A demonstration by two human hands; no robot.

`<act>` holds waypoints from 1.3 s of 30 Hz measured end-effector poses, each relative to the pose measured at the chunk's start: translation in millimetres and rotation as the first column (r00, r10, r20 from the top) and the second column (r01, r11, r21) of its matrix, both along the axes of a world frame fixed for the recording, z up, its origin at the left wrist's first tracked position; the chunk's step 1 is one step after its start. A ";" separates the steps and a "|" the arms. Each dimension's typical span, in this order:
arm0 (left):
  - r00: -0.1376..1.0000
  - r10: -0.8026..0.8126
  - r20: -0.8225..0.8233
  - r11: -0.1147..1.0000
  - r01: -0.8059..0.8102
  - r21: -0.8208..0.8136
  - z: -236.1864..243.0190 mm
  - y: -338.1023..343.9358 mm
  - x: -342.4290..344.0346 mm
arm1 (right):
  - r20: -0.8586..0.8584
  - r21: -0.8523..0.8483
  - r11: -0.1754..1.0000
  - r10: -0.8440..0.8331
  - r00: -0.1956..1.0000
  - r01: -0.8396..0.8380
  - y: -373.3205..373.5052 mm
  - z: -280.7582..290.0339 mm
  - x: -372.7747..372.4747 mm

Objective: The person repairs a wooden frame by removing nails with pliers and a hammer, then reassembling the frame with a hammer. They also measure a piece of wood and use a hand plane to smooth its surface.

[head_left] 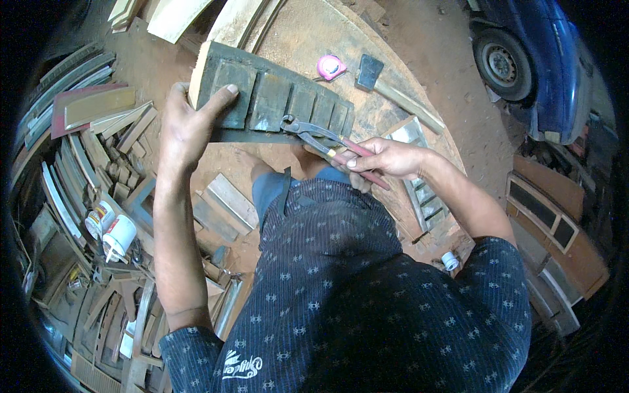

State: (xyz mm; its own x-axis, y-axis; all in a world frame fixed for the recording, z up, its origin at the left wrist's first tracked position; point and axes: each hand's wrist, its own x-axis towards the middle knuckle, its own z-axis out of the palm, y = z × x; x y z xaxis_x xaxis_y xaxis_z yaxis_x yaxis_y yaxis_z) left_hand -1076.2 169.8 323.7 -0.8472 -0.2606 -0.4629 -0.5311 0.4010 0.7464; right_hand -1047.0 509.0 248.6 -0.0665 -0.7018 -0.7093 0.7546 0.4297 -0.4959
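Observation:
My left hand (193, 124) grips the left end of a dark, weathered wooden piece (268, 98) with a row of raised rectangular blocks and a pale cut edge, thumb on its face. My right hand (370, 160) is closed on pincers (318, 134) with red and yellow handles; their metal jaws lie over the piece's lower edge, and whether they touch it I cannot tell. Just beyond on the dusty worktop (301, 29) sit a pink tape measure (331, 67) and a hammer (368, 73) with a wooden handle. A pale slatted piece (426, 203) lies below my right hand.
Stacked boards and offcuts (98, 150) fill the left floor, with white buckets (118, 239) among them. Pale boards (170, 16) lie at the upper left. A blue vehicle (550, 59) stands at the upper right, brown panels (557, 236) lower down. A small white container (449, 261) is near my right.

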 end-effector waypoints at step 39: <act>1.000 0.021 0.015 0.998 -0.020 -0.051 11.5 11.4 0.3 | 0.172 0.008 0.999 -0.043 0.984 0.042 12.7 1.8 -14.6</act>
